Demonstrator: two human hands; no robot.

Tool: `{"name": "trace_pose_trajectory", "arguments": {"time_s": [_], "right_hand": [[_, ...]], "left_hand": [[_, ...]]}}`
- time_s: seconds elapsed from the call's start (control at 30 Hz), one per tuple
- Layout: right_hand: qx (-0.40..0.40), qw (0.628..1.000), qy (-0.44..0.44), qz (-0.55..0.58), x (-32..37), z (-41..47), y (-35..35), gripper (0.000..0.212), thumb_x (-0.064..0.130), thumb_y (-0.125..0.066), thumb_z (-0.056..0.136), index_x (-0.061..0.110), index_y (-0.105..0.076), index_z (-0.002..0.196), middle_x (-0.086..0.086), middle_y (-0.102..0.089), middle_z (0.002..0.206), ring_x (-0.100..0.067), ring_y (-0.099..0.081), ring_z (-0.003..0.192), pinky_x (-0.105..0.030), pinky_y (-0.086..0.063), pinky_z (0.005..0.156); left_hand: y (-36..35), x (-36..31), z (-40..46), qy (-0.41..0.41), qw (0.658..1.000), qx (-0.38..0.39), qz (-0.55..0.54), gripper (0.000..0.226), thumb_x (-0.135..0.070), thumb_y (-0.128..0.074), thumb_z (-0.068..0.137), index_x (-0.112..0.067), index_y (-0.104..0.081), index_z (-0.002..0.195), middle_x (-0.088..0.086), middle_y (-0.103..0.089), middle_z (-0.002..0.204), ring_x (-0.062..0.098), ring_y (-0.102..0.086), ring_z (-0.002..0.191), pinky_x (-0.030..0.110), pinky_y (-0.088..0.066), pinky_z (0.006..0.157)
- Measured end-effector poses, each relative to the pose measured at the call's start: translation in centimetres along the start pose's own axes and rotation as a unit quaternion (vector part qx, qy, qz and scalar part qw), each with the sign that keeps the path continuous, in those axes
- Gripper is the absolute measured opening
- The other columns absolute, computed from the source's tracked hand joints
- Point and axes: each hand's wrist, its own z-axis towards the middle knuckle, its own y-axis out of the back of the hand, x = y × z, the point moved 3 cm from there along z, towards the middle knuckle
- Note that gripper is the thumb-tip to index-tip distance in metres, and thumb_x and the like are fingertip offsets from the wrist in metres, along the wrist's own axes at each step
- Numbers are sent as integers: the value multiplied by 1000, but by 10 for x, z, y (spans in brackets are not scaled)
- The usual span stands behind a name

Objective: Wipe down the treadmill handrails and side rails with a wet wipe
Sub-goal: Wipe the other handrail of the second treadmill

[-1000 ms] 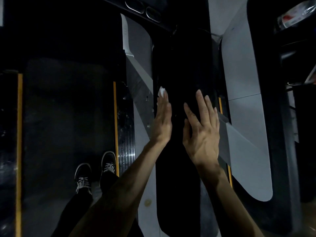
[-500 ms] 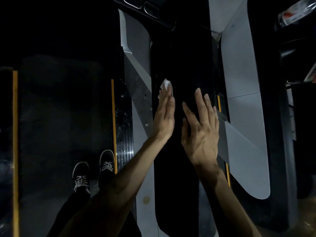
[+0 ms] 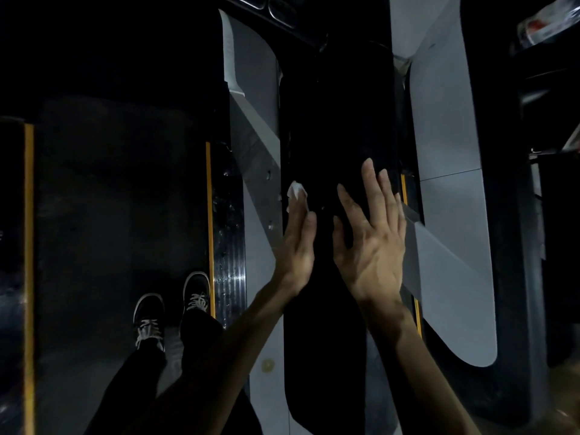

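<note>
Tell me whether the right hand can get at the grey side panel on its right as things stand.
Probably yes. The right hand lies flat and open on the black handrail, holding nothing, and the grey side panel sits right beside its little finger with nothing visible between them.

honestly can't make out any readable text, labels or numbers anywhere, it's all too dark

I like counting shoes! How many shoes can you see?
2. Both are at lower left, side by side on the dark floor: the left shoe and the right shoe next to the yellow stripe.
</note>
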Motion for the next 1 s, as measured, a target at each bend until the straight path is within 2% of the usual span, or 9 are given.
{"name": "trace_pose_trajectory", "arguments": {"time_s": [0.07,0.17,0.33,0.47,0.53,0.63,0.77,0.83,1.0], "right_hand": [[-2,1000,1,-12,0,0,-1,44,24,-61,102,19,-57,145,-6,-24,169,-25,-16,157,-55,-25,122],[-1,999,3,-33,0,0,-1,46,24,-63,100,19,-56,146,-7,-23,169,-26,-15,157,-55,-25,123],[12,999,-3,-34,3,0,-2,45,29,-59,103,20,-55,147,-7,-18,170,-25,-10,157,-52,-19,125],[20,999,-6,-35,3,0,-2,44,30,-57,104,20,-55,147,-8,-17,170,-26,-9,157,-55,-21,124],[23,999,-7,-32,3,1,-1,44,32,-56,104,21,-55,147,-7,-15,171,-25,-7,158,-54,-19,125],[30,999,-11,-25,4,1,-1,44,33,-55,106,22,-53,148,-6,-14,171,-24,-4,158,-52,-16,126],[24,999,-6,-27,5,1,0,44,31,-56,105,21,-54,148,-7,-16,170,-25,-7,158,-52,-17,126],[21,999,-5,-30,4,1,0,44,30,-58,105,21,-55,147,-8,-17,170,-26,-8,158,-52,-18,126],[23,999,-3,-22,3,1,0,44,29,-60,104,20,-56,147,-8,-17,170,-26,-8,158,-52,-16,125]], "left_hand": [[-5,-7,2,-21,1000,4,14,77,-63,-30,104,-23,-4,164,-12,5,171,4,6,157,42,-1,130],[-6,-19,23,-21,999,1,29,70,-58,-25,103,-30,-1,163,-14,10,171,1,8,155,47,-1,130],[18,-5,68,27,999,-27,32,72,-57,-24,104,-26,-1,165,-12,5,171,-2,3,155,38,0,130],[25,16,65,101,994,-41,7,65,-51,-26,109,-27,-2,165,-11,2,172,4,0,156,42,-3,130],[24,25,52,118,992,-49,2,70,-57,-28,106,-27,-4,165,-10,-1,172,6,-2,157,43,-4,130],[19,28,26,98,994,-49,-13,76,-59,-32,102,-23,-7,165,-9,-4,172,2,-5,156,39,-6,130],[7,18,5,37,998,-36,-33,65,-38,-31,107,-17,-8,164,-7,-1,172,2,-2,156,26,-6,128],[4,7,13,12,999,-30,-22,64,-35,-29,108,-15,-6,164,-6,2,172,1,1,156,22,-4,127],[13,9,51,38,997,-59,7,66,-49,-25,106,-25,-7,165,-11,-2,172,-4,-3,154,33,-5,129]]}}
